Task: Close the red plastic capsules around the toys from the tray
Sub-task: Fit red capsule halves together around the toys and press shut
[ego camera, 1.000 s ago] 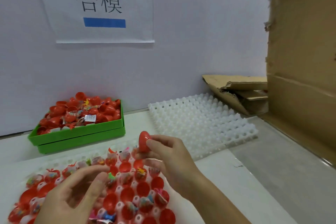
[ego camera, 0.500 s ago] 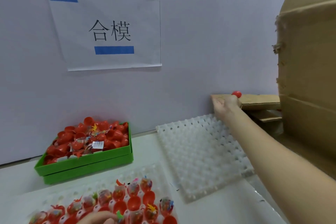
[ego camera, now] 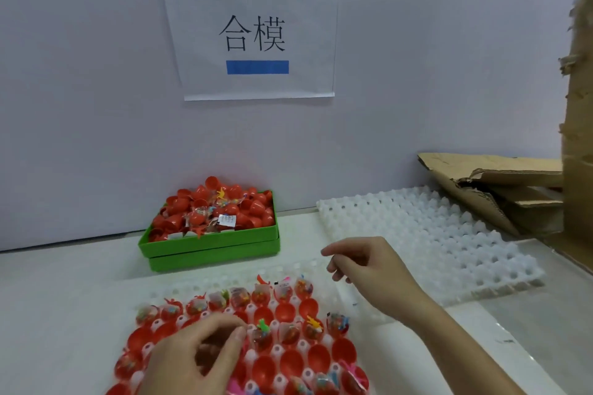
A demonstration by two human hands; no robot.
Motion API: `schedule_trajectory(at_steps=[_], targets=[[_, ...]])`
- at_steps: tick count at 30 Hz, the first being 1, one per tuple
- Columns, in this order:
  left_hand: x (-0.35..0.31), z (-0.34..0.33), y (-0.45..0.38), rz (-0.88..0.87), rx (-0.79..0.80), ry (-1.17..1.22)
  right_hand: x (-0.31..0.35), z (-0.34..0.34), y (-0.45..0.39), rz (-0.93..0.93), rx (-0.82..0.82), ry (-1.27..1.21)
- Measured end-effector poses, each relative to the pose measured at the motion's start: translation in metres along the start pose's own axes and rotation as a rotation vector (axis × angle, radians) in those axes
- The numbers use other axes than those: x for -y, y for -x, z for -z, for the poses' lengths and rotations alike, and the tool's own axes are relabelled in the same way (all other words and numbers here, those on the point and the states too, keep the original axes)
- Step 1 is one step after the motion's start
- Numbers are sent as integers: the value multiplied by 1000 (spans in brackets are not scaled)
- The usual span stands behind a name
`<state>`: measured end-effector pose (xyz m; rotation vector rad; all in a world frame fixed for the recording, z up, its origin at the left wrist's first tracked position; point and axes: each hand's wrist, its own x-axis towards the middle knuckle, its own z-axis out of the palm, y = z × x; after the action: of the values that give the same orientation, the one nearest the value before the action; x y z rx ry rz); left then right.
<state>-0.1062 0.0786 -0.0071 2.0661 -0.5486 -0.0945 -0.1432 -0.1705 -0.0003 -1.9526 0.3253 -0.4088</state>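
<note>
A white cell tray [ego camera: 173,292] lies in front of me, holding red capsule halves [ego camera: 284,311] and bagged toys [ego camera: 290,332] set in halves. My left hand [ego camera: 195,359] is low over the tray's left part. Its fingers and thumb curl round a red capsule half [ego camera: 207,354] that is mostly hidden under the hand. My right hand [ego camera: 362,263] hovers above the tray's far right corner with loosely curled fingers and holds nothing.
A green tray [ego camera: 208,242] heaped with red halves and toy bags stands at the back by the wall. An empty white cell tray [ego camera: 433,244] lies to the right. Behind it sit folded cardboard [ego camera: 481,176] and a tall cardboard box [ego camera: 577,138].
My right hand carried a closed red capsule to the cardboard at the back right and has come back empty over the tray. My left hand stayed on the tray.
</note>
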Motion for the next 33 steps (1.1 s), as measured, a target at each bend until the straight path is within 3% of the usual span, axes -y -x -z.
schedule_trajectory(at_steps=[9, 16, 20, 24, 27, 30, 33], targets=[[15, 5, 7, -136, -27, -132, -8, -30, 22, 161, -3, 325], [18, 4, 5, -184, -57, -132, 4, -37, -6, 146, 205, 712], [21, 4, 5, -200, -80, -133, 11, -41, -8, 198, 208, 880], [20, 4, 4, -200, -98, -146, 19, -33, -9, 260, 141, 869], [17, 3, 5, -187, -104, -93, 26, -24, -3, 326, 123, 721], [13, 3, 6, -139, -108, 56, 29, -25, 16, 438, 145, 500], [9, 3, 7, -29, 7, 300, 25, -37, 38, 559, 210, 355]])
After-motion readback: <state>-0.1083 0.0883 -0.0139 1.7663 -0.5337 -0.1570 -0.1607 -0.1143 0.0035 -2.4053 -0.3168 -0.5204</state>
